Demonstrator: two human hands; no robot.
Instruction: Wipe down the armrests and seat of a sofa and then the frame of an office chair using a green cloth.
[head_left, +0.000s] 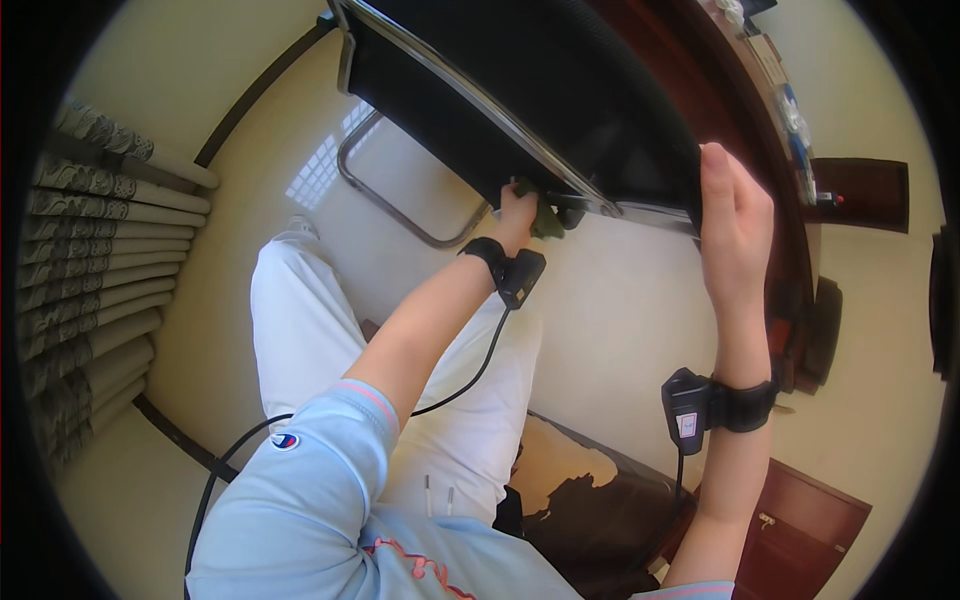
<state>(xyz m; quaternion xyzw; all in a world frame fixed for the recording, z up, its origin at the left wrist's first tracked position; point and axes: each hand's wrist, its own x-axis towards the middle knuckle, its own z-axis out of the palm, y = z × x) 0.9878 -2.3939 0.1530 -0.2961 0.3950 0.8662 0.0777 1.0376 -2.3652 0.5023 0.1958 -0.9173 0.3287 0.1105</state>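
Note:
A black chair with a chromed metal frame is tilted in front of me. My left hand holds a dark green cloth against the lower part of the chair, near the metal tube. My right hand is on the chair's black edge at the right, fingers wrapped behind it and partly hidden, thumb on the near side. A curved metal leg loop of the chair reaches down over the pale floor. Each wrist wears a black strap with a small cabled device.
Grey patterned curtains hang at the left. A dark reddish wooden desk with small items on it stands beyond the chair at the right. Under me is a brown seat with peeling covering. A cable runs from the left wrist device across my lap.

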